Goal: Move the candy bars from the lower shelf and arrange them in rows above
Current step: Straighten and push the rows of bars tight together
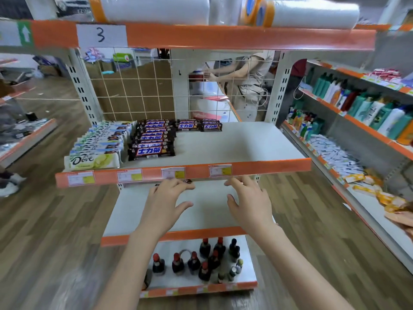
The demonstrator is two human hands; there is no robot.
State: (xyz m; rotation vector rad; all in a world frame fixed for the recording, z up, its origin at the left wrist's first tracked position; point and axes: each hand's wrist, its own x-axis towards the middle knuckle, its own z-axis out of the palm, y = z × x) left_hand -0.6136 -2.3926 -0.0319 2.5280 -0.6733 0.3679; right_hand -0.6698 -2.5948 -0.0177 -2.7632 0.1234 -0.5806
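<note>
Brown candy bars [152, 142] lie in a row running front to back on the upper shelf [234, 144], with two shorter stacks of the same bars [199, 125] at the back. White and green Dove bars [98, 148] form a row at the left. Both my hands reach over the lower shelf [207, 211], just under the upper shelf's orange edge. The fingers of my left hand [165, 198] are stretched onto a dark candy bar [187, 181] that peeks out beneath that edge. With fingers spread, my right hand [248, 202] holds nothing. The back of the lower shelf is hidden.
Dark bottles with red caps [201, 260] stand on the bottom shelf. To the right, another rack holds shampoo bottles [368, 108] and packets. White rolls [156, 7] lie on the top shelf. A seated person [248, 74] is behind the wire grid back panel.
</note>
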